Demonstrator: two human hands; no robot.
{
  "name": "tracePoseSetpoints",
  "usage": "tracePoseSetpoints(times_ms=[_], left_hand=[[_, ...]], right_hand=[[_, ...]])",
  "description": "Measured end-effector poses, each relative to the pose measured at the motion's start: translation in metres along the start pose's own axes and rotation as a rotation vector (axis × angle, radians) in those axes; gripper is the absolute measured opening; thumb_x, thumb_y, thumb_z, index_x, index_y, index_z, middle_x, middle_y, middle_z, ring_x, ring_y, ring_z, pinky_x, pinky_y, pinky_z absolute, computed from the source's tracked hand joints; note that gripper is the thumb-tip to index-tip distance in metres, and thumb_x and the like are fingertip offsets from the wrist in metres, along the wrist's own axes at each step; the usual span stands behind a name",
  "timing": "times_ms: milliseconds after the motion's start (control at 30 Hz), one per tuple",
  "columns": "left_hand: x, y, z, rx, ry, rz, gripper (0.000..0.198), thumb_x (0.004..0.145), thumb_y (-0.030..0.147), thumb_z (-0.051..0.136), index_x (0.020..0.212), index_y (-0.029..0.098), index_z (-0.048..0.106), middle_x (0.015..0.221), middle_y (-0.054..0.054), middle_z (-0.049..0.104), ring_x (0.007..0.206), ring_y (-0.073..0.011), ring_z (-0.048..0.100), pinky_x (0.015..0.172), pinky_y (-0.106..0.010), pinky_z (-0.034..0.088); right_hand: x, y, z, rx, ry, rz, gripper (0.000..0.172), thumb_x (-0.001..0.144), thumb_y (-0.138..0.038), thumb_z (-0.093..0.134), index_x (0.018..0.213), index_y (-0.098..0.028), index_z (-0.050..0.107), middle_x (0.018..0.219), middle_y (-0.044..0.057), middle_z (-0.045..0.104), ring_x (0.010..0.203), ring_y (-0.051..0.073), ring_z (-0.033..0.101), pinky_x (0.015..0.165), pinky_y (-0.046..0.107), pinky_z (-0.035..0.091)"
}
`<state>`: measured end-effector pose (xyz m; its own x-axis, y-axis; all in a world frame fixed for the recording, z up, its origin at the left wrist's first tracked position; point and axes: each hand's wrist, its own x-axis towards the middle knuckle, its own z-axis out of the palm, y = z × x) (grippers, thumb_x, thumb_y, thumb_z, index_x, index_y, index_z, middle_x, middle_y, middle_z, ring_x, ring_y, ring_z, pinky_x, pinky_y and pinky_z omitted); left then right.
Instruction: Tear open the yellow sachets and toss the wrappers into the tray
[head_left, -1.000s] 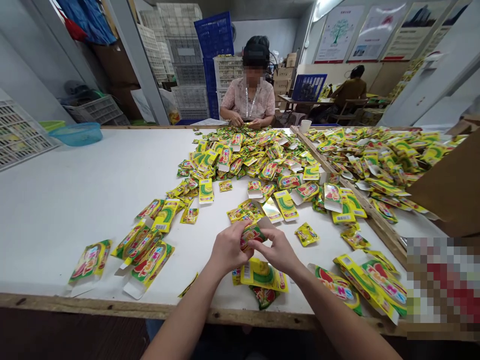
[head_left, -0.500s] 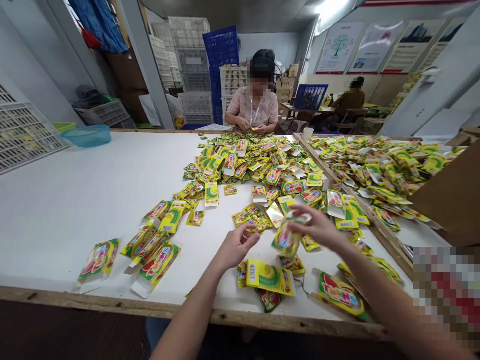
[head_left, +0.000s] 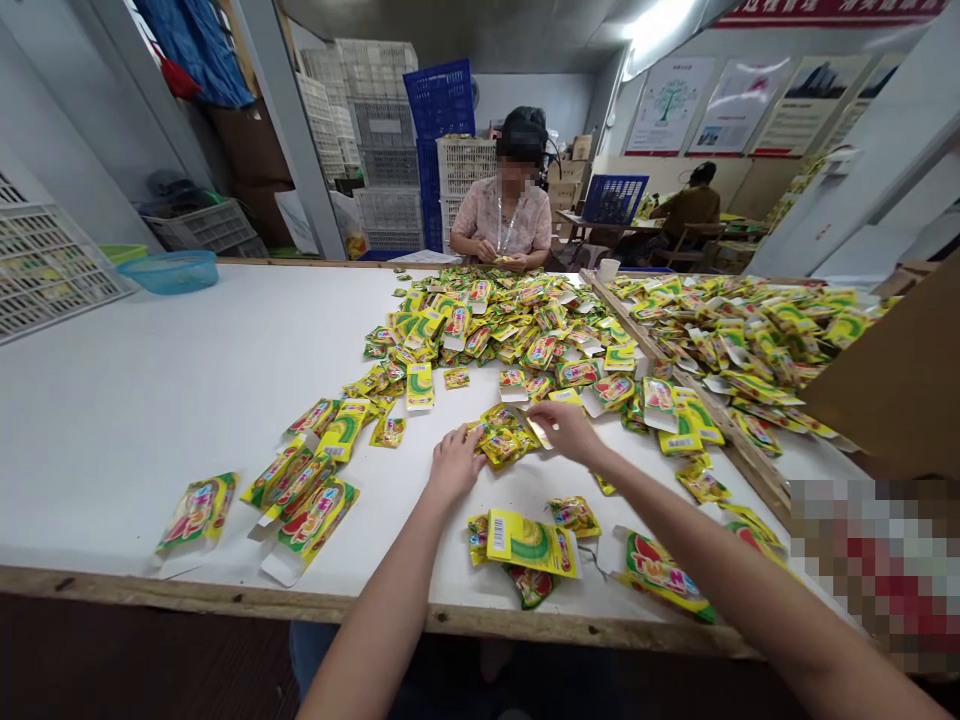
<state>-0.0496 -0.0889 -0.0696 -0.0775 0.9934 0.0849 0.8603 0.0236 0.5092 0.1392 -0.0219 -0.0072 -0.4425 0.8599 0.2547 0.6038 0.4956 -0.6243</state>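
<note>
Packets (head_left: 501,443) sit in a small cluster just nearer than the big heap (head_left: 517,320). The left hand (head_left: 454,462) rests loosely open against them. The right hand (head_left: 564,428) curls at their other side, and I cannot tell if it grips.

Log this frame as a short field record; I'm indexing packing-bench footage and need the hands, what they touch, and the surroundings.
Left: left hand palm down, fingertips on a small sachet cluster
Right: right hand at the sachet cluster's right edge, grip unclear
Near edge: flat yellow carton lying on more sachets
Surface: white table
Mid-table: large heap of sachets and cartons
Across: seated co-worker, hands together at the heap's far end
</note>
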Motion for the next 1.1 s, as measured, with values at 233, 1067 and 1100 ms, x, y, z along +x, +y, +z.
tracePoseSetpoints(times_ms=[233,1067,1100], left_hand=[[-0.002,-0.01,-0.014,0.0,0.003,-0.053,0.014,0.082,0.02,0.05,0.092,0.018,0.06,0.096,-0.007,0.064,0.1,-0.0223,0.055,0.087,-0.034,0.042],[-0.029,0.039,-0.02,-1.584,-0.14,-0.28,0.04,0.058,0.042,0.078,0.084,0.017,0.059,0.084,-0.001,0.067,0.075,-0.0115,0.06,0.068,-0.024,0.046],[-0.028,0.038,-0.021,-1.627,-0.114,-0.323,0.038,0.059,0.039,0.078,0.083,0.017,0.059,0.084,0.0,0.066,0.073,-0.01,0.06,0.065,-0.022,0.045]], right_hand=[[0.023,-0.001,0.062,0.047,-0.112,0.157,0.01,0.056,-0.011,0.07,0.062,-0.02,0.068,0.066,0.004,0.068,0.067,0.018,0.061,0.063,0.027,0.045],[-0.049,-0.038,0.051,1.218,0.2,0.53,0.016,0.059,-0.019,0.058,0.075,-0.02,0.059,0.068,0.0,0.062,0.06,0.013,0.062,0.061,0.027,0.055],[-0.049,-0.038,0.054,1.206,0.215,0.517,0.017,0.058,-0.021,0.059,0.075,-0.02,0.061,0.071,0.001,0.063,0.063,0.013,0.062,0.063,0.028,0.055]])
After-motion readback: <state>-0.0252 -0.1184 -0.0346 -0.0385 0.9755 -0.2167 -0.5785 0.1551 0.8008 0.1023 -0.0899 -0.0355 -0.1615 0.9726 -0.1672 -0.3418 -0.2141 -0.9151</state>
